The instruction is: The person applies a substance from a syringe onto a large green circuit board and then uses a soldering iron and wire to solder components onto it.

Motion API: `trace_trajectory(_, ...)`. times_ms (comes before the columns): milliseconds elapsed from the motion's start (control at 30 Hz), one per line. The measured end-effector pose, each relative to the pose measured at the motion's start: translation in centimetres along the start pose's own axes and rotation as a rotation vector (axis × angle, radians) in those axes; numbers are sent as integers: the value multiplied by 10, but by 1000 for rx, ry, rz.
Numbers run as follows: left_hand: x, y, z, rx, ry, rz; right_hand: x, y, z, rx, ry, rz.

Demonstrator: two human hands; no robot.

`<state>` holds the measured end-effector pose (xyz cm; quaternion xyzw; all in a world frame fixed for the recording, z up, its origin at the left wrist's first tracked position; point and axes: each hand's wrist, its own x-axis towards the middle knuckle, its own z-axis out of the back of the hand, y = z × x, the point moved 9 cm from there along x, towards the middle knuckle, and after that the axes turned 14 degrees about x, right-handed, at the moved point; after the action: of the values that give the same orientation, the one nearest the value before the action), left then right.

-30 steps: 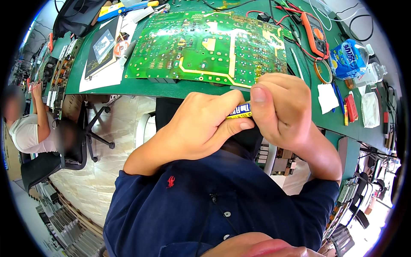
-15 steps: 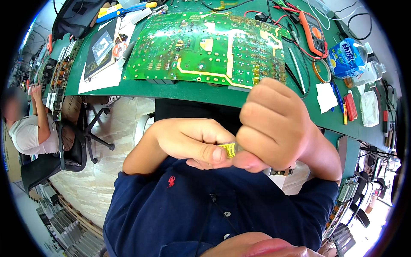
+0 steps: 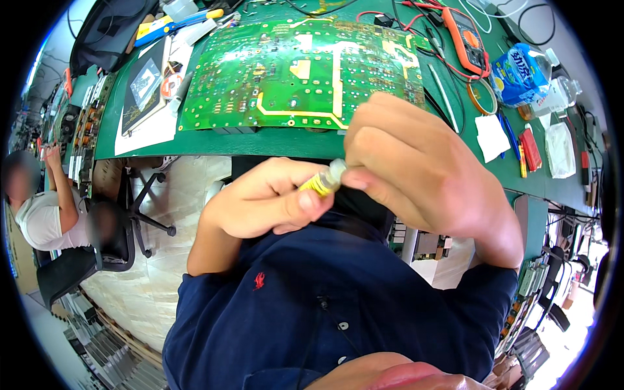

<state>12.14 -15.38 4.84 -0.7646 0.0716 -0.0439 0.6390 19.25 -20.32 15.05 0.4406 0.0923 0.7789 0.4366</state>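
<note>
In front of my chest, my left hand (image 3: 273, 201) is closed around a small bottle (image 3: 318, 184) with a yellow label. The bottle is tilted, its translucent whitish top (image 3: 337, 169) pointing up and to the right. My right hand (image 3: 416, 162) is beside that top, fingers curled in and thumb pressed against them. Its thumb and forefinger meet right at the top's edge; whatever is between them is hidden. Beyond both hands a large green circuit board (image 3: 227, 84) lies on the green table (image 3: 260, 143), propped on dark blocks at its near edge.
At the right are a multimeter (image 3: 465, 40) with leads, a tape roll (image 3: 481, 97), a blue pouch (image 3: 518, 75), pens (image 3: 510, 138) and a red packet (image 3: 532, 155). A dark notebook (image 3: 140, 97) and papers lie left. Another person (image 3: 49, 214) sits at the far left.
Both hands have risen toward the table edge. My right hand has turned and shifted off the bottle's end, so more of the bottle and its top show.
</note>
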Motion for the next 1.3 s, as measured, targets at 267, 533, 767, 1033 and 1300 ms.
trace_trajectory(267,5,-10,16,483,-260,-46,-8,-17,2,-130,89,-314)
trace_trajectory(533,7,-6,13,392,-158,-78,-10,-17,-8,-102,114,-172)
trace_trajectory(767,7,14,16,-29,10,-27,-4,-7,1,-172,65,-57)
trace_trajectory(1033,10,10,19,20,-84,-4,-3,-5,18,-215,36,-28)
trace_trajectory(1300,10,2,19,107,-73,-48,-33,-83,132,-302,-159,-565)
